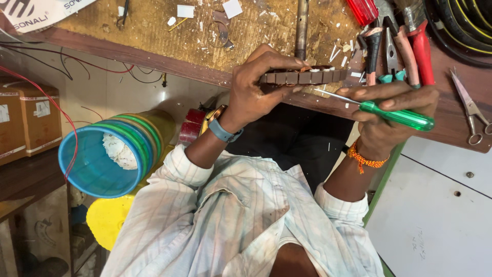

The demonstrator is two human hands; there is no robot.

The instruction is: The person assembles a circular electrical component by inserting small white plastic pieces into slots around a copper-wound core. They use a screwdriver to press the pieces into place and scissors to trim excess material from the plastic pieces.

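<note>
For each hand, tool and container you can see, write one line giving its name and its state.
left hand: gripping the dark segmented block at the workbench edge
right hand: closed on the green-handled screwdriver, tip toward the block
scissors: lying on the bench, blades shut
red-handled pliers: lying unused
blue bucket: tipped in this view, pale material inside
</note>
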